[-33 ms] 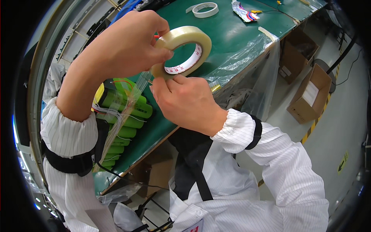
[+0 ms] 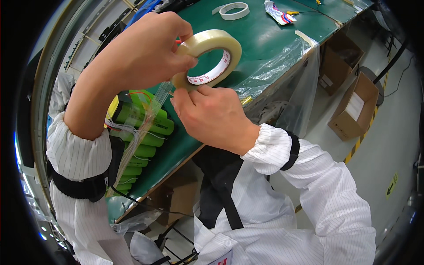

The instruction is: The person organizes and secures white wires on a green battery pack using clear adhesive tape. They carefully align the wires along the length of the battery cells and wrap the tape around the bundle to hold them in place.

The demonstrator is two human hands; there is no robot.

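Observation:
A roll of clear filament tape (image 2: 234, 46) with a white printed core is held upright above the bench. My left hand (image 2: 148, 48) grips its left side, thumb pressed near the core. Below, my right hand (image 2: 214, 115) has its fingers curled closed against the roll's lower edge, where the tape comes off; its fingertips are partly hidden. A strip of clear tape (image 2: 148, 121) runs from there down across a pack of green cylindrical battery cells (image 2: 143, 138). White wires lie over the pack, and my left forearm covers part of it.
On the green bench top (image 2: 260, 44) lie a white tape ring (image 2: 234, 17) and a torn printed wrapper (image 2: 279, 14). Clear plastic film (image 2: 304, 92) hangs over the bench edge. Open cardboard boxes (image 2: 342, 123) stand on the floor at right. A black cable (image 2: 145, 203) runs below the bench.

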